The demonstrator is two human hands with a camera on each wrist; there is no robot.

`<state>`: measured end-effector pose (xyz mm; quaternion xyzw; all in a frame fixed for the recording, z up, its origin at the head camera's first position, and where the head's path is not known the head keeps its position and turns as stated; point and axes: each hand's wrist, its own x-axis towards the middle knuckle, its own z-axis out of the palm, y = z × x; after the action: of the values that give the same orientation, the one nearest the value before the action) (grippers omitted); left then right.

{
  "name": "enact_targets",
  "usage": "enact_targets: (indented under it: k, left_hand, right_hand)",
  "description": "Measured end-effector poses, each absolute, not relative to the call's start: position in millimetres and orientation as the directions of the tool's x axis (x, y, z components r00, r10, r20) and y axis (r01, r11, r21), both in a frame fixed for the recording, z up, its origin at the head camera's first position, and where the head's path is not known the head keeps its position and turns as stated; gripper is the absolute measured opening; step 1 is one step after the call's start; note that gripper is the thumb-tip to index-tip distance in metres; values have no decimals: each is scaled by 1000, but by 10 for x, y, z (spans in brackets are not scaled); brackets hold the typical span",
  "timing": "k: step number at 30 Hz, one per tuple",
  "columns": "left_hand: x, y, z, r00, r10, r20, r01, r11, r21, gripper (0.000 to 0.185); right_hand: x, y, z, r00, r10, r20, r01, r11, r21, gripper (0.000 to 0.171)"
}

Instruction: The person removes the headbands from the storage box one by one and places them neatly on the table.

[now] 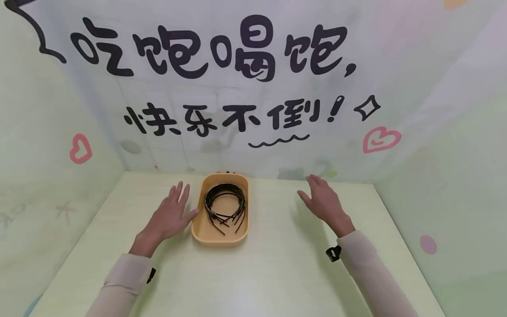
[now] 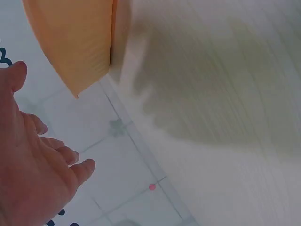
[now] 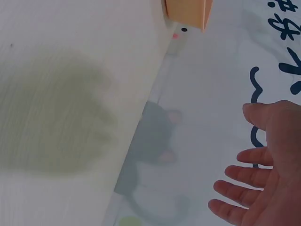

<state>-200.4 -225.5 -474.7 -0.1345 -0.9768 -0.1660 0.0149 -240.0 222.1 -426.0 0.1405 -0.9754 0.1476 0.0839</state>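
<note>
An orange oblong tray sits on the pale green table, holding several thin black toothed headbands. My left hand hovers open just left of the tray, thumb close to its rim, fingers spread. My right hand is open with straight fingers, well to the right of the tray, holding nothing. The left wrist view shows my left hand open beside the tray's orange wall. In the right wrist view my right hand is open, and a corner of the tray is far off.
A printed backdrop with black characters and pink hearts closes the back of the table; pale walls stand left and right. The hands cast shadows on the tabletop.
</note>
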Motion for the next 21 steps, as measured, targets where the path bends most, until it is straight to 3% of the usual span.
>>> enact_targets:
  k: [15, 21]
  left_hand:
    - [-2086, -1907, -5005, -985, 165, -58, 71, 682, 728, 69]
    - [-2133, -1787, -5101, -989, 115, -88, 9, 658, 753, 72]
  right_hand:
    - [-2575, 1566, -4488, -947, -319, 48, -284, 754, -593, 49]
    - [-2639, 1236, -4480, -948, -319, 11, -236, 677, -698, 43]
